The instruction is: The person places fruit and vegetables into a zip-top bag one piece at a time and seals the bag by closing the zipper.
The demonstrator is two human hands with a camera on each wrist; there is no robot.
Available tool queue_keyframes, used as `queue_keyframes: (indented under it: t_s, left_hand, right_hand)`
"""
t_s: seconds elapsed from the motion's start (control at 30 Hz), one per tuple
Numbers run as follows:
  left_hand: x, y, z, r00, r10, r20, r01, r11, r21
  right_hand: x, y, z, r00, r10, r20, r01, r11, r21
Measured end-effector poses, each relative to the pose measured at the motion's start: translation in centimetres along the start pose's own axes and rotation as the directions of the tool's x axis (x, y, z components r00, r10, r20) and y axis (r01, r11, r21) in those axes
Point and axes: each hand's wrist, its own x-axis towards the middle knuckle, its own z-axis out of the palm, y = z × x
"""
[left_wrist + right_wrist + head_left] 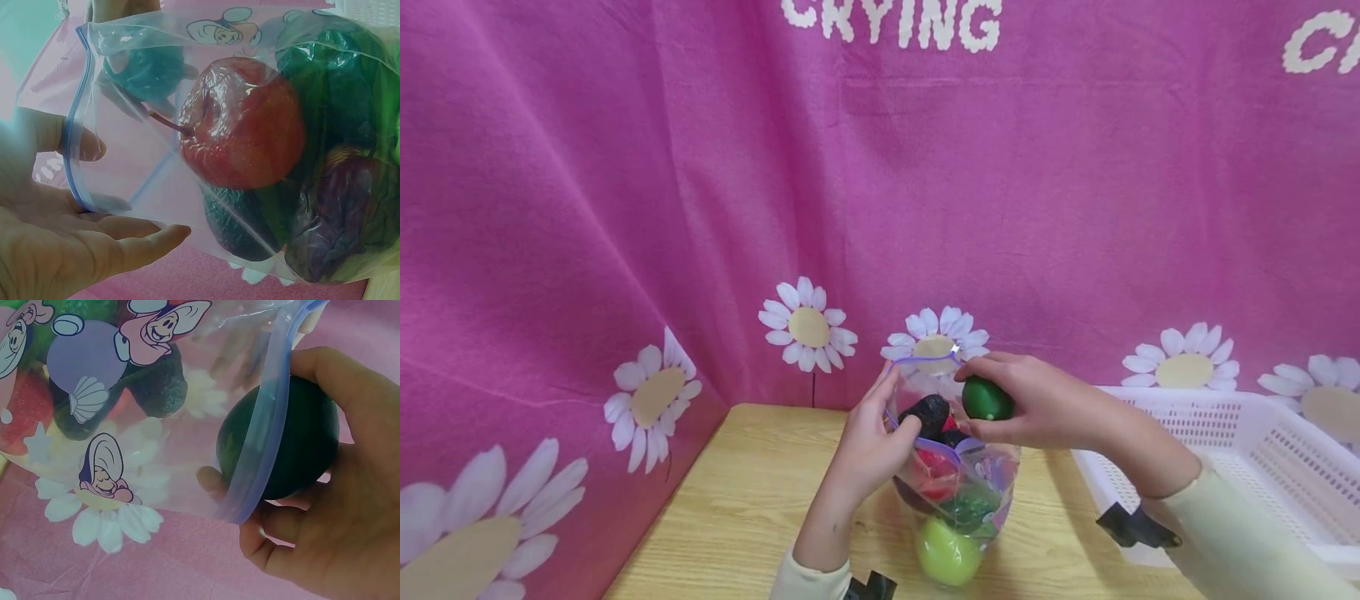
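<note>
Cloth (625,167): a big pink cloth with white daisies and white letters is hanging behind the table and is filling the background.
Table (752,500): a light wooden table is standing in front of the cloth; the bag and the basket are sitting on it.
Basket (1225,450): a white plastic basket with holes is lying at the right side of the table, just beside the right arm.
Bag (977,483): a clear zip bag with cartoon prints and a blue zip edge is standing upright on the table between the two hands; its mouth is being kept open.
Bag contents: a red apple (244,122), a yellow-green fruit (947,550) at the bottom, a dark avocado (928,412) near the mouth and some dark green and purple pieces are lying inside, touching each other.
Left hand (872,450): it is pinching the left rim of the bag, thumb on one side and fingers on the other.
Right hand (1037,400): it is gripping a green ball (987,398) with curled fingers, right at the bag mouth, and the blue zip edge is pressing against the ball.
</note>
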Motion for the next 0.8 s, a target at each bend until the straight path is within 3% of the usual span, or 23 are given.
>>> queue_keyframes:
  t_s: [0.27, 0.8]
  left_hand:
    - [-0.06, 0.04, 0.01, 1.000, 0.000, 0.003, 0.000, 1.000, -0.002]
    - [0.06, 0.16, -0.14, 0.999, -0.045, 0.011, 0.045, 0.999, -0.003]
  right_hand:
    - [-0.36, -0.35, 0.03, 0.999, 0.037, -0.001, -0.037, 0.999, -0.024]
    - [-0.57, -0.25, 0.27, 0.997, -0.016, -0.076, 0.011, 0.997, -0.072]
